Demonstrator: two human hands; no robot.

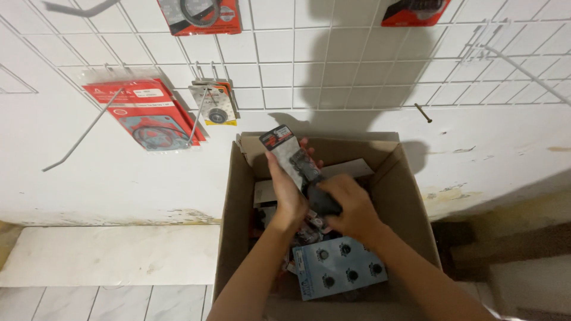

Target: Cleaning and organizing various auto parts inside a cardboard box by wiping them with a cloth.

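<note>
An open cardboard box stands against a white wall, filled with packaged spare parts. My left hand is raised above the box and grips a long clear blister pack with a dark part and a red-and-black header card. My right hand is lower, inside the box, closed around a dark packaged part beside the left hand. A pale blue card with several round black pieces lies in the box below both hands.
A white wire grid covers the wall, with long hooks sticking out. Red packs with gaskets and a small bearing pack hang at the left. More red packs hang at the top. Tiled floor lies at the lower left.
</note>
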